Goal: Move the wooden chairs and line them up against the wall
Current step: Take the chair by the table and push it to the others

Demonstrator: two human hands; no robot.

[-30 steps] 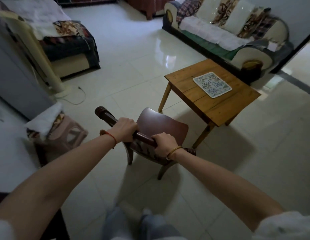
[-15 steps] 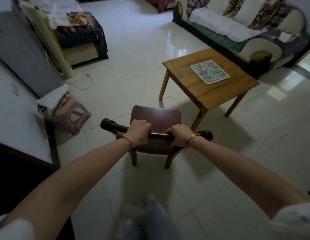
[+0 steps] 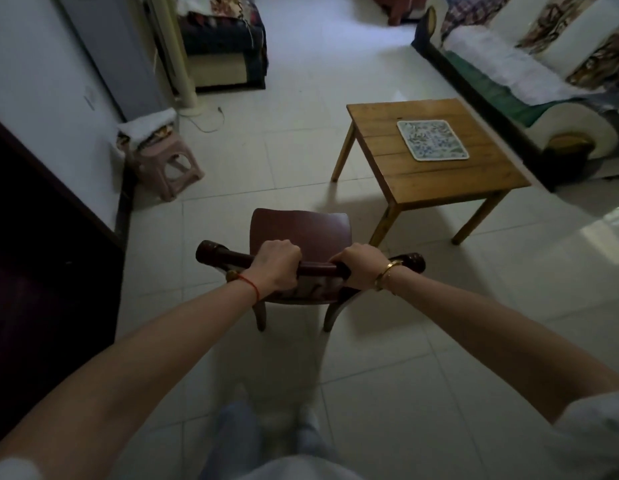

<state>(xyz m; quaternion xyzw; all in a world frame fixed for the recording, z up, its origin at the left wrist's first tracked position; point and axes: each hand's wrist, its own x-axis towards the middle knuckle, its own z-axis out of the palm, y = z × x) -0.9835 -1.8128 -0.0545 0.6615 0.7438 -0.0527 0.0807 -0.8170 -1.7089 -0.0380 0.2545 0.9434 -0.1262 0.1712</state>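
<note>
Dark-stained wood fills the middle of the head view: one wooden chair (image 3: pixel 299 233), seen from behind and above, stands on the pale tiled floor (image 3: pixel 287 140) with its seat facing away from the person. Both hands are wrapped around the chair's curved top rail (image 3: pixel 311 268), the left hand (image 3: pixel 277 265) toward the rail's left end and the right hand (image 3: pixel 361 268) toward its right end, fingers curled over the front of the rail. A red string (image 3: pixel 251 285) circles the left wrist and a gold bangle (image 3: pixel 386 273) the right. Two of the chair's legs show below the seat, resting on the tiles; the others are hidden.

Just beyond the chair's right front corner stands one low wooden counter (image 3: pixel 436 178), three of its legs in view. One patterned square mat (image 3: pixel 432 139) lies flat on the counter near its far right part, well inside the edges; nothing else sits on it.

Along the left wall (image 3: pixel 41 81), one pink plastic stool (image 3: pixel 169 164) carries a folded white cloth (image 3: pixel 147 128) on top. One sofa (image 3: pixel 529 64) with patterned cushions runs along the right side of the room, and one armchair (image 3: pixel 225 39) draped in blankets sits at the far end. A pale upright stand (image 3: pixel 178 57) with a cord trailing from its base rises beside the armchair. The person's legs in light trousers (image 3: pixel 239 438) appear blurred at the bottom edge.
</note>
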